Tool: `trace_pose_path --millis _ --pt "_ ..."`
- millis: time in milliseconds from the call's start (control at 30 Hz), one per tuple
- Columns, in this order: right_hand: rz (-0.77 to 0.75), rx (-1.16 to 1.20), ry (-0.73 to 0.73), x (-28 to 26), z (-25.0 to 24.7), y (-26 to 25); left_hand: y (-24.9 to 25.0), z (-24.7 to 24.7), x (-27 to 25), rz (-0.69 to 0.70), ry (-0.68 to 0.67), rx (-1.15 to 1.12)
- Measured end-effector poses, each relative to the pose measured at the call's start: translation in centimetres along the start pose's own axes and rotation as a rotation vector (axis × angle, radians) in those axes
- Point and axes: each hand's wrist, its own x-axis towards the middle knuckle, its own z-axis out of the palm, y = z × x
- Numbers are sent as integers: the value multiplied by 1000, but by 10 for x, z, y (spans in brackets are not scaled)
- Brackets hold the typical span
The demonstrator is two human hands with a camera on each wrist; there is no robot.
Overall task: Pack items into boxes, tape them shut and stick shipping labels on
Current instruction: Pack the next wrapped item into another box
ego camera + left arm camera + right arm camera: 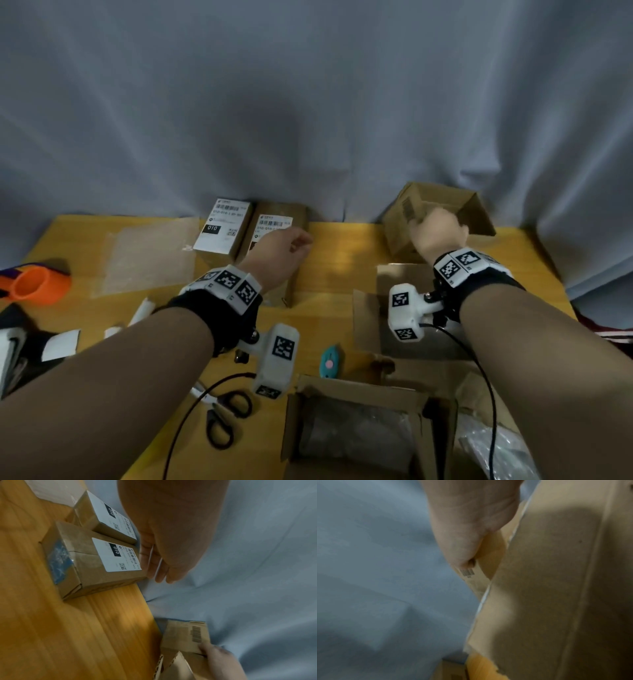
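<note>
A grey curtain (308,102) backs the yellow worktop (335,267). Two sealed, labelled boxes (224,228) stand at the curtain; these look finished. Right of them, the right hand (438,233) pinches a flap of an empty box (442,219), still unpacked. The left hand (281,253) hovers, fingers relaxed, over the nearer labelled box.

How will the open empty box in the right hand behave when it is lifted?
The open box probably lifts easily: its visible inside looks empty. Its walls may flex, as the right hand grips only one thin flap. It could swing, since it is already tilted.
</note>
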Motion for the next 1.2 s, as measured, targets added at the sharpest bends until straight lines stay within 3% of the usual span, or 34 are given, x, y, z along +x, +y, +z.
trace_pose_path --millis 167,367,500,700,833,967,1100,1133,1200 --pt "-140 182 143 -25 -37 -14 4 -8 -13 20 9 -34" --pt "-446 251 172 -77 -63 -57 13 -30 -44 51 16 -232" --pt "-740 60 100 -138 -57 -105 14 -56 -70 -90 -64 -610" --pt "-1014 -258 9 -213 -15 -166 -36 -93 -97 -284 -69 -768" --pt "-965 -104 -46 -239 8 -193 -93 -114 -109 -260 -26 -530" --pt "-820 -97 12 -238 24 -202 -149 -132 -115 -263 -14 -358" --pt "-725 -220 227 -252 42 -199 -172 -143 -120 -215 -60 -202" --pt "-656 -222 225 -255 45 -197 -175 -144 -120 -210 -79 -173" --pt "-489 -126 79 -259 47 -192 -179 -144 -121 -204 -143 -168"
